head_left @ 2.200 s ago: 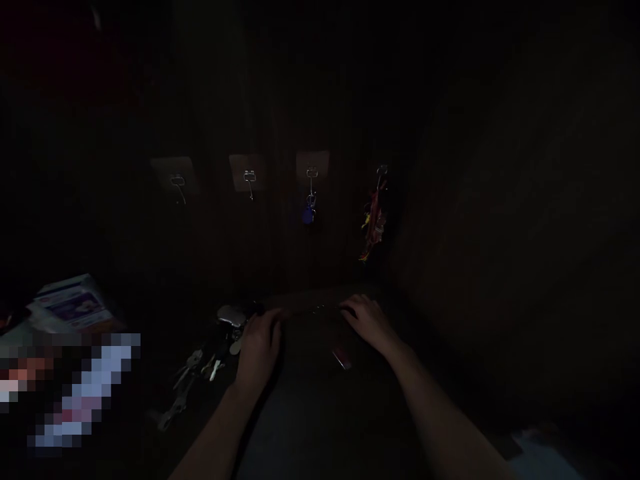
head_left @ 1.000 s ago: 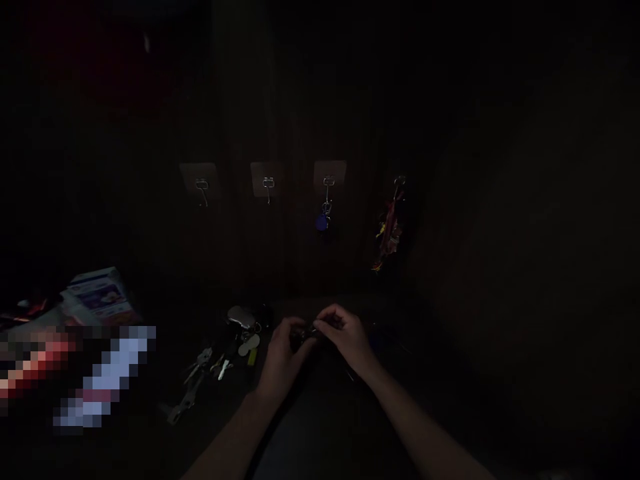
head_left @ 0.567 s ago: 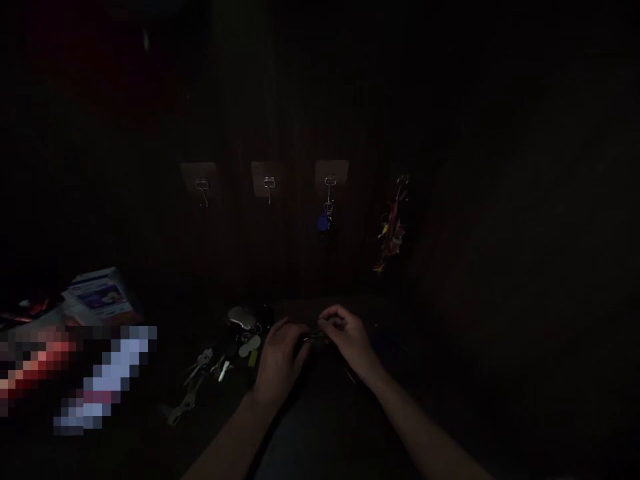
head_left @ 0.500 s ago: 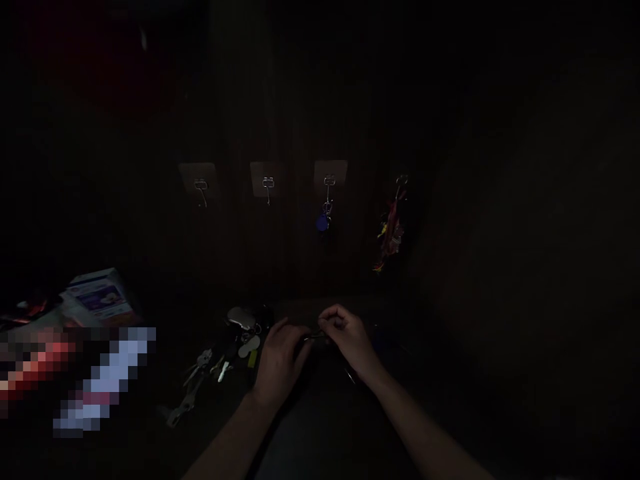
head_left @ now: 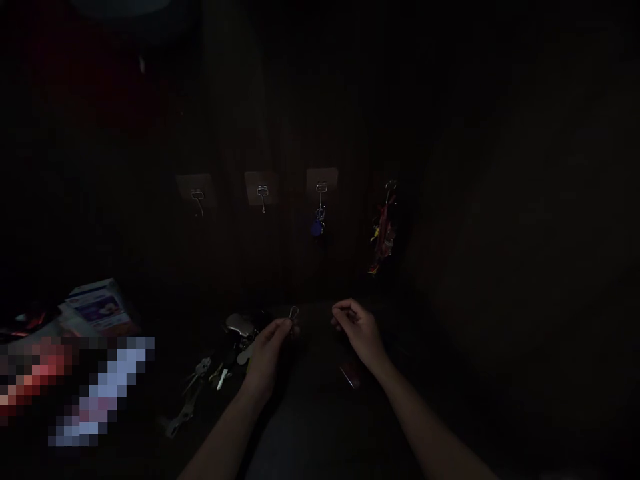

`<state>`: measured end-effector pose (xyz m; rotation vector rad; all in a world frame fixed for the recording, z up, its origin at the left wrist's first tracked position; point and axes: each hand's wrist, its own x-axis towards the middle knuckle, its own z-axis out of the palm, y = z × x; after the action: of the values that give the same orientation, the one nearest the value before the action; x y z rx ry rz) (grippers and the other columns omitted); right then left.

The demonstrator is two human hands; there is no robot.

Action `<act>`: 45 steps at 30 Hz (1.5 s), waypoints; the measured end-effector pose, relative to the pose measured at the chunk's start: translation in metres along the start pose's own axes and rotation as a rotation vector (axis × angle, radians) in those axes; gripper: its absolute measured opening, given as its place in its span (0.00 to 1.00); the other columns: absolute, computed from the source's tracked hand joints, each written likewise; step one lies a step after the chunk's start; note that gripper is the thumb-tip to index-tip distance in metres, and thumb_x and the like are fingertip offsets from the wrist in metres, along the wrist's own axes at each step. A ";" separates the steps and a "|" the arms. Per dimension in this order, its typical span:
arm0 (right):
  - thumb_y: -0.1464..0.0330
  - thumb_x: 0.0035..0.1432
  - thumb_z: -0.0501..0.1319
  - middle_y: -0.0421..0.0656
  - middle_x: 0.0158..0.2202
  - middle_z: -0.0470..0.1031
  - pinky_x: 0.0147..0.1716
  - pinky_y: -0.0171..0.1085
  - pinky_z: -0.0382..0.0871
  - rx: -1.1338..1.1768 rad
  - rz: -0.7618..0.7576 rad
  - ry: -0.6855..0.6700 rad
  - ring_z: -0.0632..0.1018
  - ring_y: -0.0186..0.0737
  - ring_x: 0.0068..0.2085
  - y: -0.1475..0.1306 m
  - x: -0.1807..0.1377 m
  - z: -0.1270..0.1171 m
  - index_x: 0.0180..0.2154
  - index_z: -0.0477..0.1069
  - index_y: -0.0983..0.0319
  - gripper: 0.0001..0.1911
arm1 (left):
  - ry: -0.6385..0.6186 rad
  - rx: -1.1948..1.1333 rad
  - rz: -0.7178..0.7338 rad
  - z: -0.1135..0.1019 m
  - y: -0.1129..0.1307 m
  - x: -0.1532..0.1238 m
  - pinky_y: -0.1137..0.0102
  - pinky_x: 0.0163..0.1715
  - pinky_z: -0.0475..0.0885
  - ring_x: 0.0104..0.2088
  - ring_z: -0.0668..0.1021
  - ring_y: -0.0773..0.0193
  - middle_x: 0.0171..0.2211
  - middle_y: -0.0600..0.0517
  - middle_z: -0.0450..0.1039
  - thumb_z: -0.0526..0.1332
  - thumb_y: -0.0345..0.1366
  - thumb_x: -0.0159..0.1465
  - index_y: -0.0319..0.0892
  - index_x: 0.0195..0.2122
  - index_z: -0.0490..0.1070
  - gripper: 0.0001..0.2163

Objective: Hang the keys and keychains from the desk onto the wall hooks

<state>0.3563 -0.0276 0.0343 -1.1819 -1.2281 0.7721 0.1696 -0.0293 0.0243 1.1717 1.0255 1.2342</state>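
The scene is very dark. My left hand [head_left: 270, 347] is closed in a pinch on a small metal key ring [head_left: 294, 313] that sticks up above the fingertips. My right hand [head_left: 357, 327] hovers a short way to the right with curled fingers; what is in them, if anything, is too dark to make out. A pile of keys and fobs [head_left: 235, 333] lies on the dark surface just left of my left hand. On the wall behind are several hooks: two bare ones [head_left: 197, 199], one with a blue fob [head_left: 317, 227], one with a red and yellow bunch [head_left: 383, 230].
More loose keys [head_left: 193, 390] lie nearer me on the left. A small printed box [head_left: 97, 303] and a blurred-out patch sit at the far left. A small red item [head_left: 350, 377] lies under my right wrist. A dark wall closes in on the right.
My hands were together working on something small; now they have parted, the left lifting a key ring upward, the right drawing off to the right. The camera tipped up slightly.
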 end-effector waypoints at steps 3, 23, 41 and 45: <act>0.56 0.51 0.59 0.40 0.23 0.70 0.25 0.35 0.68 -0.051 -0.047 0.063 0.75 0.39 0.27 0.008 0.006 -0.011 0.29 0.68 0.60 0.14 | -0.031 -0.196 -0.094 -0.002 0.005 0.005 0.64 0.43 0.73 0.39 0.79 0.59 0.37 0.46 0.78 0.59 0.42 0.60 0.38 0.37 0.74 0.12; 0.62 0.54 0.55 0.38 0.20 0.71 0.24 0.31 0.65 -0.272 -0.125 0.062 0.74 0.35 0.24 0.025 0.011 -0.016 0.28 0.68 0.59 0.09 | -0.222 -0.542 -0.192 0.034 0.093 0.043 0.71 0.38 0.72 0.32 0.78 0.68 0.32 0.51 0.75 0.58 0.32 0.63 0.39 0.35 0.72 0.05; 0.65 0.56 0.54 0.38 0.22 0.71 0.25 0.31 0.65 -0.385 -0.170 -0.006 0.74 0.35 0.25 0.023 0.010 -0.020 0.31 0.69 0.58 0.07 | -0.082 -0.108 0.288 0.103 0.141 0.094 0.83 0.16 0.65 0.20 0.74 0.76 0.31 0.51 0.74 0.59 0.39 0.60 0.38 0.34 0.71 0.09; 0.65 0.56 0.54 0.37 0.21 0.70 0.25 0.30 0.64 -0.406 -0.172 -0.009 0.74 0.34 0.24 0.022 0.010 -0.021 0.30 0.68 0.58 0.07 | -0.053 -0.105 0.222 0.104 0.138 0.100 0.82 0.14 0.66 0.21 0.75 0.74 0.32 0.50 0.74 0.60 0.41 0.59 0.38 0.35 0.71 0.10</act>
<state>0.3815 -0.0180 0.0175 -1.3746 -1.5184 0.4088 0.2607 0.0566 0.1797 1.2533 0.7976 1.4053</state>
